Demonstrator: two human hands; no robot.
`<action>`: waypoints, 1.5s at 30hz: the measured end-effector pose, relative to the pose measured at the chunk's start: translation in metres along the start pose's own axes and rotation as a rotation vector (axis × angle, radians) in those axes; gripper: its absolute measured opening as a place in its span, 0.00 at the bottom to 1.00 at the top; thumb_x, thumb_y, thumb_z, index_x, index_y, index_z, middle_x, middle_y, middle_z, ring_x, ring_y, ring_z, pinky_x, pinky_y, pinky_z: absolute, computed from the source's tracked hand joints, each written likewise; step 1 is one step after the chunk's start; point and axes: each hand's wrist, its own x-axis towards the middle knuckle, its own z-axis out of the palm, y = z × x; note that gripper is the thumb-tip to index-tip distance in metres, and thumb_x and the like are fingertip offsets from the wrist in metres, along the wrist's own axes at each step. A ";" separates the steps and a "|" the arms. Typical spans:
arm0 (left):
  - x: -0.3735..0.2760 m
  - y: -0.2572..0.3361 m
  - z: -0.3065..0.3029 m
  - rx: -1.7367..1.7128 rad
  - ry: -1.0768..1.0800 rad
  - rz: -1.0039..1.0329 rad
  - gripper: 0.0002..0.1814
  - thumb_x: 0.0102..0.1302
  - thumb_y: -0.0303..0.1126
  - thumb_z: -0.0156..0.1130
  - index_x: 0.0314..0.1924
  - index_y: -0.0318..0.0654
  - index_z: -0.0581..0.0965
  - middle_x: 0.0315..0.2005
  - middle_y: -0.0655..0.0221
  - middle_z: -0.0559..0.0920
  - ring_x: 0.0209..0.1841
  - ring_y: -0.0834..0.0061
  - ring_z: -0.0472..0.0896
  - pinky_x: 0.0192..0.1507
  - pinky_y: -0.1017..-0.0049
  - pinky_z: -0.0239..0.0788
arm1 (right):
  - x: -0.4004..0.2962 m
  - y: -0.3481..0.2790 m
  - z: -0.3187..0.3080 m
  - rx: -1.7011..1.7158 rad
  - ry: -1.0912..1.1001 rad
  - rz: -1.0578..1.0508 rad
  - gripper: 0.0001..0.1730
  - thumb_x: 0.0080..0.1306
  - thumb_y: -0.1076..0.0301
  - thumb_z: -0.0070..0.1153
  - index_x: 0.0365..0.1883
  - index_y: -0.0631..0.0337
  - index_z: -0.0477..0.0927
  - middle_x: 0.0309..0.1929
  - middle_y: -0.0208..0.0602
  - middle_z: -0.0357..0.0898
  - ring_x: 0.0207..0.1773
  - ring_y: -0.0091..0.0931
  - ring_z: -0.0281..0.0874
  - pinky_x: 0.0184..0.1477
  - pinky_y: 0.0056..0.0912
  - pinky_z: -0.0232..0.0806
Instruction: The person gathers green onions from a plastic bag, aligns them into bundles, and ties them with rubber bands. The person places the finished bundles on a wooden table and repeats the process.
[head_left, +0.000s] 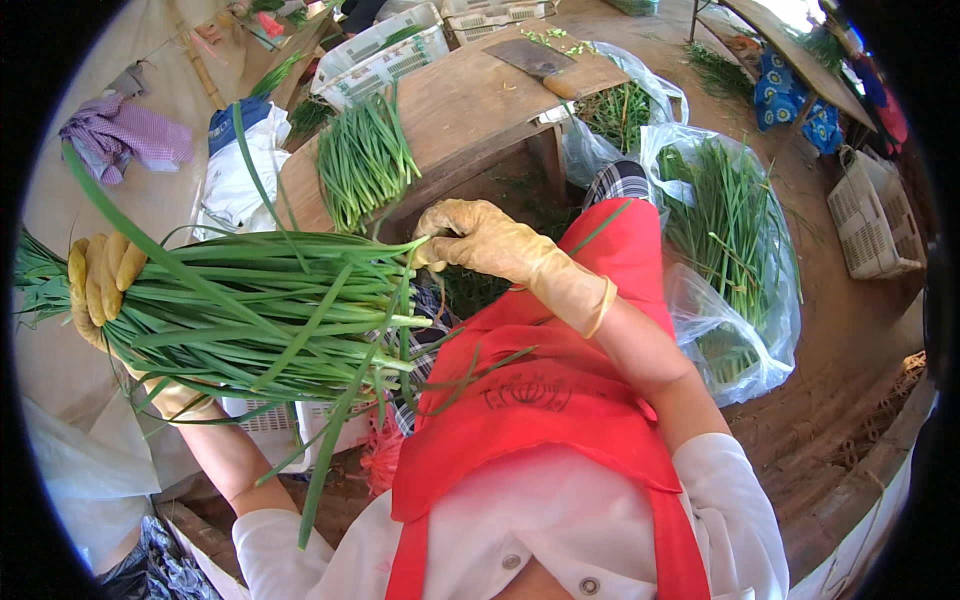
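Observation:
My left hand (107, 281), in a yellow rubber glove, is wrapped around a large bundle of long green garlic chives (247, 315). The bundle lies sideways in the air, its pale cut ends towards my lap and its leafy tips at the far left. Several loose blades hang from it. My right hand (480, 236), gloved too, is at the upper cut ends, thumb and fingers pinched on the end of a chive stalk. Beyond the bundle, a pile of trimmed chives (364, 165) rests on a low wooden bench (465, 112), where a cleaver (531, 58) lies at the far end.
Clear plastic bags (780, 300) of green stalks stand right of my red apron (540, 345). White plastic crates (382, 56) stand behind the bench, another crate (874, 214) at the far right. White and blue cloth (240, 180) lies left of the bench. A crate (274, 431) sits below the bundle.

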 end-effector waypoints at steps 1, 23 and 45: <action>-0.003 0.003 -0.002 0.016 0.021 0.004 0.10 0.61 0.21 0.57 0.30 0.46 0.67 0.16 0.85 0.65 0.23 0.90 0.66 0.38 0.83 0.61 | -0.003 0.000 0.001 0.053 -0.005 0.033 0.08 0.65 0.69 0.59 0.39 0.64 0.80 0.36 0.35 0.80 0.40 0.25 0.79 0.48 0.28 0.71; 0.019 0.020 -0.049 -0.010 -0.925 -0.164 0.30 0.71 0.31 0.40 0.08 0.54 0.72 0.13 0.77 0.81 0.19 0.87 0.77 0.39 0.84 0.61 | -0.034 0.120 0.012 -1.022 0.167 0.299 0.29 0.64 0.62 0.59 0.61 0.65 0.69 0.54 0.49 0.78 0.54 0.41 0.79 0.55 0.40 0.71; -0.012 -0.022 -0.026 0.050 -0.093 -0.035 0.13 0.65 0.23 0.56 0.24 0.47 0.66 0.14 0.83 0.65 0.22 0.88 0.63 0.36 0.82 0.58 | -0.046 0.039 0.016 0.344 -0.248 0.358 0.39 0.72 0.34 0.35 0.40 0.60 0.86 0.22 0.33 0.79 0.20 0.20 0.63 0.27 0.25 0.61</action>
